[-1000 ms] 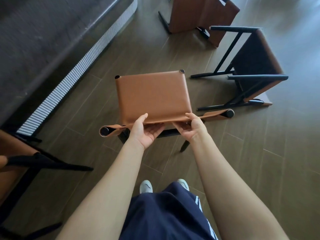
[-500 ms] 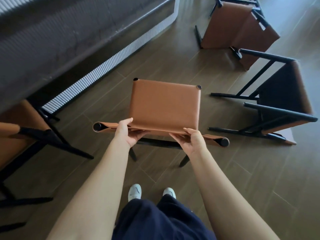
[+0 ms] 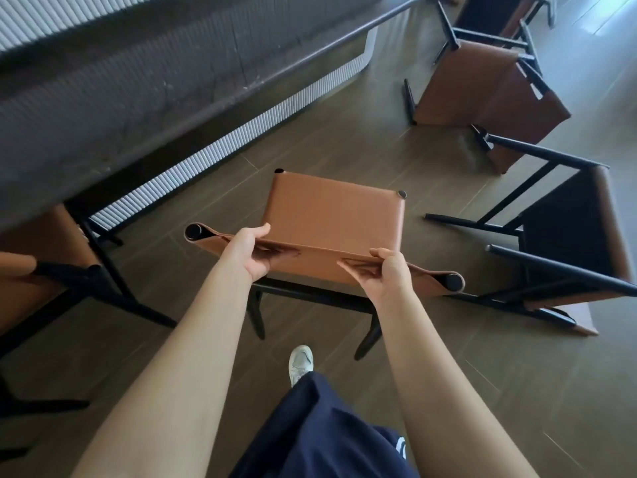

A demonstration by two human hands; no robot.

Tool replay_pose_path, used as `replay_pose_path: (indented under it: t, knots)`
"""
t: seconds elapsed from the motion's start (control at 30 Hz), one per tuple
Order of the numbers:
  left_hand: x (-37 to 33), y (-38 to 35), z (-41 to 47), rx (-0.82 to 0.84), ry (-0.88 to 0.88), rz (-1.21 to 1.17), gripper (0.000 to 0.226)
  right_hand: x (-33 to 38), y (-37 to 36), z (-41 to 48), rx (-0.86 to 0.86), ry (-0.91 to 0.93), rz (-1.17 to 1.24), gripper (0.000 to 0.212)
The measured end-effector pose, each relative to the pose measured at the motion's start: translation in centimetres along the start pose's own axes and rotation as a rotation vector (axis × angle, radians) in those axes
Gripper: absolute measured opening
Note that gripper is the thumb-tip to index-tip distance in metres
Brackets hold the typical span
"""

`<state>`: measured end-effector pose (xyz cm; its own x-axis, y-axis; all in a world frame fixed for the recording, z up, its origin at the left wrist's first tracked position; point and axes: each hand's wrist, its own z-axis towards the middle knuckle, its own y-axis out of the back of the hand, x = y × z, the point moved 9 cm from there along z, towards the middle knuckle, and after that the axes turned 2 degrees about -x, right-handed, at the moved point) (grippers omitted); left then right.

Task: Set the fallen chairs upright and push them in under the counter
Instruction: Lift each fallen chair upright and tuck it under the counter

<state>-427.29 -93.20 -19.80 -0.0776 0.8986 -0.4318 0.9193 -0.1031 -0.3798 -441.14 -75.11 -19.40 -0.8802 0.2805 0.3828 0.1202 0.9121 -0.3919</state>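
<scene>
A navy trouser leg (image 3: 327, 429) and one pale sneaker (image 3: 301, 362) show at the bottom, on the wood-look floor (image 3: 465, 391). Both bare forearms reach forward to the upright chair (image 3: 334, 219), a tan leather one on black legs. The left hand (image 3: 250, 251) and the right hand (image 3: 386, 274) each grip the top edge of its sling backrest — thumb over the front, fingers curled in behind the leather, wrapped tight on the band. The chair stands on its legs with the seat pointing toward the counter (image 3: 120, 81), near its ribbed white base (image 3: 220, 150) but not under the top. At the left, another tan chair (image 3: 41, 236) sits partly beneath the counter. To the right a fallen chair (image 3: 568, 229) lies on its side, dark underside showing — just past it, a second fallen chair (image 3: 482, 88) lies tipped over as well.
</scene>
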Motion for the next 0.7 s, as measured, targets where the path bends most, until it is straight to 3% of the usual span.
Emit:
replay_pose_path:
  t: [0.43, 0.53, 0.7]
  knots:
    - [-4.1, -5.6, 1.4, -0.036, -0.013, 0.05, 0.019, 5.2, -5.0, 1.5, -0.12, 0.157, -0.026, 0.045]
    - [-4.9, -7.0, 1.2, -0.069, 0.011, 0.07, 0.03, 6.5, -6.1, 1.6, -0.133, 0.16, -0.064, 0.049]
    - [-6.2, -8.7, 1.9, -0.06, 0.023, 0.173, 0.008, 8.3, -7.4, 2.6, -0.156, 0.168, -0.12, 0.051]
